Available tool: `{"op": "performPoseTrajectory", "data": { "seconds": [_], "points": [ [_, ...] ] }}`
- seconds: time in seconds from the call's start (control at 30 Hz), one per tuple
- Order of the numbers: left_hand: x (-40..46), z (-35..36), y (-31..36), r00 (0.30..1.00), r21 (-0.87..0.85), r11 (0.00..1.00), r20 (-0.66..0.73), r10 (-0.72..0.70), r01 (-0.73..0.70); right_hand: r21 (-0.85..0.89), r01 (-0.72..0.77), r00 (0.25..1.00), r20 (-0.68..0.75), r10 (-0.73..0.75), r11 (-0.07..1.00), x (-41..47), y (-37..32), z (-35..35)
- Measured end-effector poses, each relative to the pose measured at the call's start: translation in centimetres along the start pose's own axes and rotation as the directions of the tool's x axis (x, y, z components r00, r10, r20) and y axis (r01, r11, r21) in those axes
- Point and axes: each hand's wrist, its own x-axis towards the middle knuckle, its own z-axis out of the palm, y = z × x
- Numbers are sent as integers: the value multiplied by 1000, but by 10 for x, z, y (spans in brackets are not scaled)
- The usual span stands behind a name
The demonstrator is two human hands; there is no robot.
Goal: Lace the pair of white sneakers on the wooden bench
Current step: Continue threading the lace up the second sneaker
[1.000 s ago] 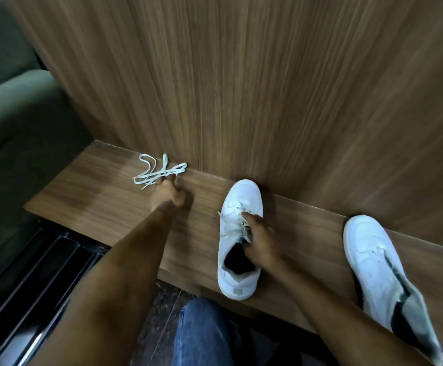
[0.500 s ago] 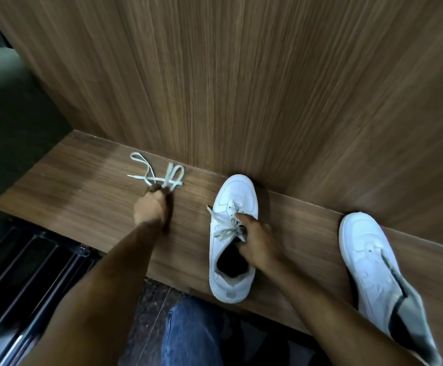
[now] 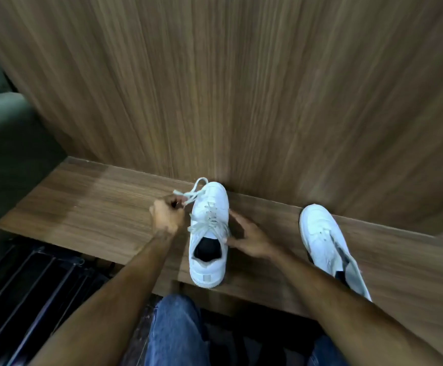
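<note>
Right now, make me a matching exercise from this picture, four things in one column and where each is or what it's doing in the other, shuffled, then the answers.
1. left hand
2. right hand
3. laced sneaker
4. second sneaker

A. lies far right on the bench
B. grips the loose lace
C. stands between the hands
D. fingers touch a sneaker's right side

Pairs: 1-B, 2-D, 3-C, 4-A

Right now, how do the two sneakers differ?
The middle sneaker has laces across its tongue; the right sneaker shows none that I can make out. The right hand touches the middle sneaker's side, and the left hand grips a loose lace beside its toe; the right sneaker is untouched. Both are white, toes toward the wall, on the bench.
</note>
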Motion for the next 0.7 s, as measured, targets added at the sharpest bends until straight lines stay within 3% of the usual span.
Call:
{"op": "performPoseTrajectory", "data": {
  "seconds": [0.1,0.23,0.3,0.37,0.43,0.57,0.7],
  "points": [
    [-12,9,50,984,-157,975,55,170,-160,-139,-15,980,-198,-13,990,-28,20,-40],
    [-40,45,97,934,-283,925,175,311,-255,-388,-252,917,-390,90,887,-74,60,-107],
    [-62,66,109,921,-337,913,228,315,-229,-333,-384,889,-387,246,861,-96,85,-125],
    [-85,82,113,911,-353,917,285,297,-188,-227,-400,887,-341,312,888,-115,108,-125],
    [-101,93,107,901,-335,927,331,281,-166,-152,-378,895,-312,318,913,-126,122,-115],
    [-118,95,99,895,-264,946,349,277,-190,-243,-402,885,-350,307,883,-124,123,-90],
    [-122,86,92,912,-239,957,331,241,-166,-253,-384,904,-299,306,888,-115,108,-58]
  ]
}}
